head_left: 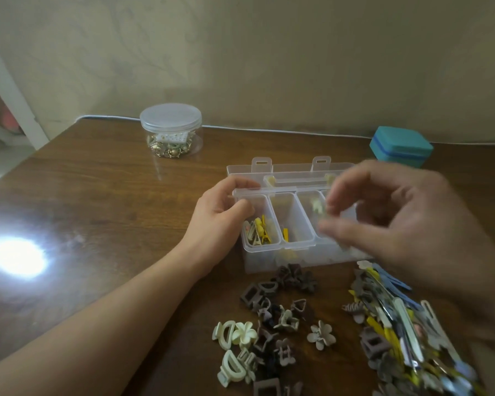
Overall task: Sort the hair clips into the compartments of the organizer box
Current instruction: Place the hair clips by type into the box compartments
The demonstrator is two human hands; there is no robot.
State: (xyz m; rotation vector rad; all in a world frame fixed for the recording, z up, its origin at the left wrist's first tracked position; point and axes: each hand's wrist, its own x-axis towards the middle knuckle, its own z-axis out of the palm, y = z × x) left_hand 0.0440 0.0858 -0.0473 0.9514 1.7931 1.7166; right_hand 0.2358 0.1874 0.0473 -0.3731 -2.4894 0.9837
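1. The clear organizer box [269, 261] stands open on the brown wooden surface [112, 201], its lid [286, 170] laid back behind it.
2. The left hand [220, 215] holds the box's near-left corner, fingers [240, 182] curled over the rim and thumb inside the leftmost compartment.
3. That leftmost compartment holds yellow and pale clips [259, 230]; the next one to the right holds a yellow clip [285, 233].
4. The right hand [389, 224] hovers, blurred, over the box's right compartments, fingertips drawn together; whether they pinch the small pale clip [317, 206] just beside them cannot be told.
5. In front of the box lie loose claw clips [272, 324] in brown, grey and cream, some flower-shaped.
6. To the right of those, in front of the box's right end, is a heap of long flat clips [397, 324] in blue, yellow and white.
7. Behind the box to the left stands a round clear jar [170, 130] with a lid, holding small gold-coloured pieces.
8. Behind the box to the right sits a teal case [400, 147].
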